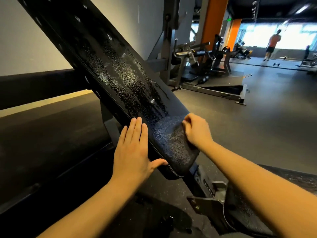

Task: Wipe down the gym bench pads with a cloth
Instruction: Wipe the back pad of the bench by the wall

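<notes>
- The back pad (pixel 109 66), black and steeply tilted, fills the middle of the view. Most of its face is beaded with wet spray, so I judge the wiping has barely begun.
- Only its lower end looks smeared rather than beaded, which suggests the first strokes fall here. The long upper stretch is left to do.
- The seat pad (pixel 248 217), low at the right, shows specks too and looks unwiped.
- The left hand (pixel 133 148) lies flat, fingers straight, against the back pad's left edge, with the thumb hooked under its lower end.
- The right hand (pixel 197 129) has its fingers curled, bunching the cloth against the lower right of the pad.
- The cloth (pixel 180 146), dark, lies draped over that lower end.
- The pale letters on the frame (pixel 208 188) below are too blurred to read.
</notes>
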Demonstrator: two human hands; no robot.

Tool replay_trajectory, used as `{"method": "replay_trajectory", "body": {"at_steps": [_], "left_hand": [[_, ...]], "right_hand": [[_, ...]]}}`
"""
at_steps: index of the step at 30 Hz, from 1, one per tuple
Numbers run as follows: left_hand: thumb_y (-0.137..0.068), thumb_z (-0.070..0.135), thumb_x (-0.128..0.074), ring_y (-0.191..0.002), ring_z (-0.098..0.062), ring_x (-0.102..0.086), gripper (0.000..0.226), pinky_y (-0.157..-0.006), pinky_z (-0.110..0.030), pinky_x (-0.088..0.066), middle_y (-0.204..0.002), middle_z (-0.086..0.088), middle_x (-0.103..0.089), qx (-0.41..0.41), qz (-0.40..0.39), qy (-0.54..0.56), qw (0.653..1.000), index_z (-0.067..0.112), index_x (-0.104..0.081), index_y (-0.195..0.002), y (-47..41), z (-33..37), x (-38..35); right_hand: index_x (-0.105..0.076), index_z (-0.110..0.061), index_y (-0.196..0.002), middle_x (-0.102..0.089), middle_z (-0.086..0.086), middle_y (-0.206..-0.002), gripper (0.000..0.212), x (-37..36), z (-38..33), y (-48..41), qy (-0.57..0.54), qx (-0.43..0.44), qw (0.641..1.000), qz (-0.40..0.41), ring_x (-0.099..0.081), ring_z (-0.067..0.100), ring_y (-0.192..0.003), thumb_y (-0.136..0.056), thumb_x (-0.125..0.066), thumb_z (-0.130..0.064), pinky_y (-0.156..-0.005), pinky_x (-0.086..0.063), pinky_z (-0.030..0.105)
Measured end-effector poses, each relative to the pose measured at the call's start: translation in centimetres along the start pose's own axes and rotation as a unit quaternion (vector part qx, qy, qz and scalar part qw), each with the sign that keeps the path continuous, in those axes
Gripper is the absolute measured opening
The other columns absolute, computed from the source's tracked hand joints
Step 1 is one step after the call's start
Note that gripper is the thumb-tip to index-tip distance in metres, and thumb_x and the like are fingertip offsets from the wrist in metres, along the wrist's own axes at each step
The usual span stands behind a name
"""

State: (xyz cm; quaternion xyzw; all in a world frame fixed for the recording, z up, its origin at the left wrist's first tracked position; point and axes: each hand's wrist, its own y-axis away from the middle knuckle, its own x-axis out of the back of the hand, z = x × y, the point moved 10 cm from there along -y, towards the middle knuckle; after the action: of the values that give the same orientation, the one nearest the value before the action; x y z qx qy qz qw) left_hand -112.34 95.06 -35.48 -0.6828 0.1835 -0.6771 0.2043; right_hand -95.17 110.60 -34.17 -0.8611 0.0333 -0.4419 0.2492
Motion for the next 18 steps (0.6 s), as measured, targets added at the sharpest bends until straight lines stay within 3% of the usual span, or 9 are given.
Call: {"method": "replay_trajectory", "body": {"at_steps": [3,5,7,9,10,11,13,15,18], "left_hand": [[-0.066,0.091,-0.048,-0.156,-0.032,-0.021,0.129,-0.127,-0.048,-0.019,-0.165,-0.019,-0.029,-0.01,-0.005,-0.025,1.0,-0.002,-0.035,-0.155,0.1,0.0,-0.1],[-0.066,0.092,-0.051,-0.154,-0.033,-0.026,0.127,-0.126,-0.049,-0.017,-0.163,-0.02,-0.033,-0.022,-0.017,-0.051,0.998,-0.001,-0.04,-0.153,-0.1,0.0,0.1],[-0.067,0.091,-0.055,-0.149,-0.035,-0.036,0.122,-0.124,-0.053,-0.017,-0.157,-0.021,-0.043,-0.034,-0.016,-0.074,0.997,0.001,-0.05,-0.148,-0.5,0.1,0.7],[-0.069,0.09,-0.055,-0.143,-0.035,-0.044,0.112,-0.123,-0.057,-0.021,-0.151,-0.019,-0.051,-0.046,-0.02,-0.083,0.995,0.004,-0.058,-0.142,-0.8,-0.2,1.2],[-0.071,0.088,-0.053,-0.141,-0.034,-0.046,0.108,-0.122,-0.058,-0.022,-0.149,-0.017,-0.053,-0.053,-0.014,-0.081,0.995,0.007,-0.059,-0.141,-1.0,-0.4,1.5],[-0.073,0.086,-0.052,-0.14,-0.033,-0.047,0.103,-0.122,-0.058,-0.024,-0.148,-0.015,-0.054,-0.06,-0.005,-0.08,0.995,0.008,-0.06,-0.14,-1.1,-0.6,1.7],[-0.079,0.081,-0.051,-0.138,-0.032,-0.049,0.093,-0.122,-0.058,-0.026,-0.147,-0.012,-0.055,-0.085,0.001,-0.079,0.993,0.01,-0.061,-0.139,-1.1,-0.9,1.9],[-0.082,0.078,-0.054,-0.138,-0.031,-0.05,0.088,-0.121,-0.057,-0.028,-0.146,-0.011,-0.056,-0.113,0.009,-0.071,0.991,0.011,-0.063,-0.137,-1.6,-1.5,2.2],[-0.086,0.074,-0.057,-0.136,-0.03,-0.052,0.082,-0.121,-0.057,-0.03,-0.145,-0.011,-0.057,-0.124,0.04,-0.047,0.99,0.009,-0.064,-0.135,-3.5,-3.4,3.8]], "right_hand": [[-0.068,-0.011,-0.107,-0.072,0.013,-0.109,0.017,-0.1,-0.9,-1.7,-0.035,-0.04,0.997,0.05,-0.065,0.036,-0.101,-0.101,-0.058,-0.023,-0.084,-0.052,0.043],[-0.068,-0.013,-0.101,-0.072,0.008,-0.102,0.013,-0.7,-6.0,0.9,-0.069,0.066,0.995,0.012,-0.065,0.031,-0.095,-0.098,-0.059,-0.022,-0.082,-0.052,0.045],[-0.066,-0.015,-0.098,-0.068,0.005,-0.097,0.011,-1.0,-9.8,5.6,-0.091,0.219,0.969,-0.064,-0.062,0.028,-0.089,-0.096,-0.057,-0.021,-0.075,-0.05,0.042],[-0.064,-0.015,-0.1,-0.063,0.004,-0.094,0.009,-0.7,-9.6,8.1,-0.052,0.339,0.932,-0.113,-0.06,0.027,-0.085,-0.092,-0.059,-0.018,-0.067,-0.049,0.039],[-0.064,-0.016,-0.1,-0.063,0.004,-0.093,0.01,-0.4,-8.1,7.0,-0.025,0.354,0.93,-0.096,-0.06,0.028,-0.083,-0.091,-0.06,-0.018,-0.065,-0.05,0.039],[-0.065,-0.017,-0.099,-0.064,0.005,-0.092,0.011,-0.2,-5.8,4.4,-0.008,0.321,0.945,-0.068,-0.062,0.031,-0.083,-0.091,-0.059,-0.02,-0.065,-0.052,0.041],[-0.068,-0.014,-0.099,-0.069,0.011,-0.097,0.016,0.5,-0.7,-2.8,0.0,0.17,0.985,0.004,-0.065,0.037,-0.091,-0.096,-0.056,-0.024,-0.075,-0.051,0.042],[-0.069,-0.009,-0.1,-0.071,0.015,-0.104,0.016,0.1,1.5,-7.5,-0.014,0.05,0.998,0.023,-0.064,0.038,-0.099,-0.099,-0.059,-0.021,-0.079,-0.045,0.039],[-0.07,-0.01,-0.1,-0.071,0.012,-0.104,0.014,-1.1,-5.2,-7.7,-0.06,0.081,0.995,0.026,-0.064,0.035,-0.099,-0.098,-0.06,-0.019,-0.083,-0.047,0.04]]}}
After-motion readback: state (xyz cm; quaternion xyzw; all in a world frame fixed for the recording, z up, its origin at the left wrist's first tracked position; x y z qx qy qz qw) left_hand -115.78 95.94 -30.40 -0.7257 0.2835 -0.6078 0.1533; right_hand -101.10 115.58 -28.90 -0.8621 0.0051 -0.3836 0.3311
